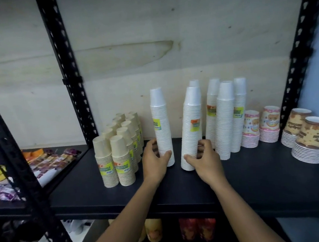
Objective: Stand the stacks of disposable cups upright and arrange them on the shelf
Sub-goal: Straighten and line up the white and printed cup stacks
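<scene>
I see left hand (154,160) curled round base of upright white cup stack (162,128). Right hand (204,160) wraps base of second white stack (191,129), its top leaning slightly right. Both stacks stand on black shelf (256,181). Beige cup stacks (117,157) just left of left grip. More white stacks (225,119) just behind right grip. Pink printed cups (252,130) farther right.

The shelf (256,180) is finished in matt black, its perforated uprights (57,43) are painted metal, and the white cup stacks (224,115) are formed of matt paper.
</scene>
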